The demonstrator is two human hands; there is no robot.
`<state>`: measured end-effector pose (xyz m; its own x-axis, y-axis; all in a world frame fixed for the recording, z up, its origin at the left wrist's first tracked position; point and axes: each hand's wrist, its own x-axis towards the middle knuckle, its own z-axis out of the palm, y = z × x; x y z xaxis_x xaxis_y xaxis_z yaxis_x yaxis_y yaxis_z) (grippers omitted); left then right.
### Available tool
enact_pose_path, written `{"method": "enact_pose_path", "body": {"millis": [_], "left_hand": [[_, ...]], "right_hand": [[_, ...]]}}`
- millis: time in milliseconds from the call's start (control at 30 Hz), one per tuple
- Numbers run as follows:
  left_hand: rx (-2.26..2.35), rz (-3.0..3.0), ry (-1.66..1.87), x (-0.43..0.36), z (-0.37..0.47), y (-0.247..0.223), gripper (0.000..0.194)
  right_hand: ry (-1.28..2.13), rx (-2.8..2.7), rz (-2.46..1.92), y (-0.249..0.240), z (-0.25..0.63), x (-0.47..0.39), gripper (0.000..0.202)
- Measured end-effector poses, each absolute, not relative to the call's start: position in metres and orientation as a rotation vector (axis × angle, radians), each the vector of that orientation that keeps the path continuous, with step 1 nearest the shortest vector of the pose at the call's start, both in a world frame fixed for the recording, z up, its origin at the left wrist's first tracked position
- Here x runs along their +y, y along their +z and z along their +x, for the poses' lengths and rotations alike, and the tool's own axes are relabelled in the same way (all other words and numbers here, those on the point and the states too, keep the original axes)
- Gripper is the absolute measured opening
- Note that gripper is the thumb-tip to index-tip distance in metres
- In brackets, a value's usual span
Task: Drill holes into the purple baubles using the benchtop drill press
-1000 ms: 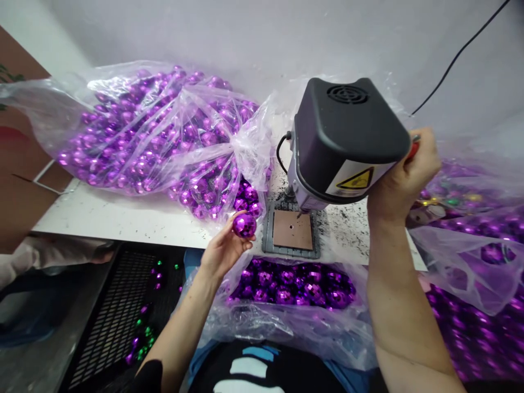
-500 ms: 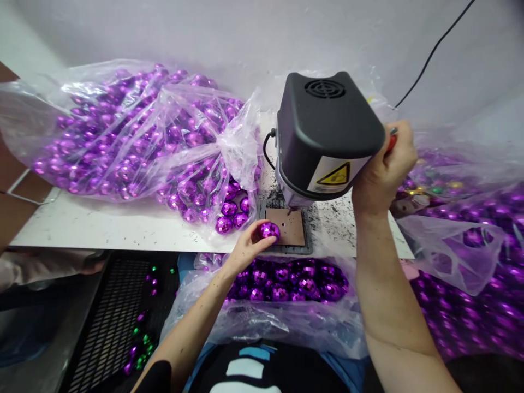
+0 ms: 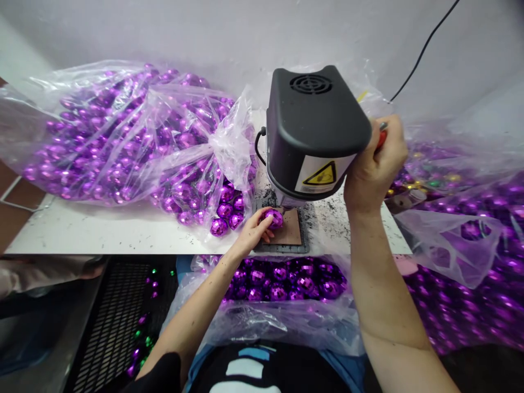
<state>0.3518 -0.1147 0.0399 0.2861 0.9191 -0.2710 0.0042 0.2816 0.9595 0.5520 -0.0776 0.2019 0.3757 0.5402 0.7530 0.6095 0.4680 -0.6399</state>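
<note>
1. One purple faceted ball [image 3: 275, 219] in the head view has everyone's attention: it's in the person's left hand [image 3: 254, 231], over the left part of the brown pad [image 3: 290, 233], beneath the black machine [image 3: 317, 117].

2. Judging from where I stand, the step in hand is lining that ball up under the machine's lower tip. The next move seems to call for a steady hold, fingertips kept clear of the tip, and a controlled pull with the other hand.

3. The left fingers are narrowed around the ball, thumb across its near left side, other fingers curling below; its right side juts out past them. Whether it touches the pad or the tip, I can't tell.

4. The right hand [image 3: 379, 164] is wrapped around a red handle [image 3: 382, 138] at the machine's right side, part of it hidden by the fingers.

5. More purple balls [image 3: 282, 282] fill a plastic bag [image 3: 286, 323] against the person's front, and a knotted bag [image 3: 102, 142] bulges on the table [image 3: 98, 232], left of the machine.
</note>
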Motion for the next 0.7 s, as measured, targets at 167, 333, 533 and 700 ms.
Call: {"method": "enact_pose_path", "body": {"millis": [167, 333, 533, 700], "left_hand": [[1.239, 1.532, 0.952, -0.12, 0.359, 0.035, 0.047], [1.304, 2.027, 0.959, -0.128, 0.367, 0.039, 0.037], [1.345, 2.157, 0.853, -0.129, 0.373, 0.042, 0.039], [1.424, 2.165, 0.931, -0.126, 0.38, 0.029, 0.04]], "right_hand": [[-0.019, -1.245, -1.152, 0.203, 0.55, -0.078, 0.06], [-0.007, -1.248, -1.139, 0.203, 0.551, -0.079, 0.059], [-0.038, -1.254, -1.148, 0.202, 0.55, -0.079, 0.057], [-0.042, -1.255, -1.161, 0.203, 0.55, -0.079, 0.059]]}}
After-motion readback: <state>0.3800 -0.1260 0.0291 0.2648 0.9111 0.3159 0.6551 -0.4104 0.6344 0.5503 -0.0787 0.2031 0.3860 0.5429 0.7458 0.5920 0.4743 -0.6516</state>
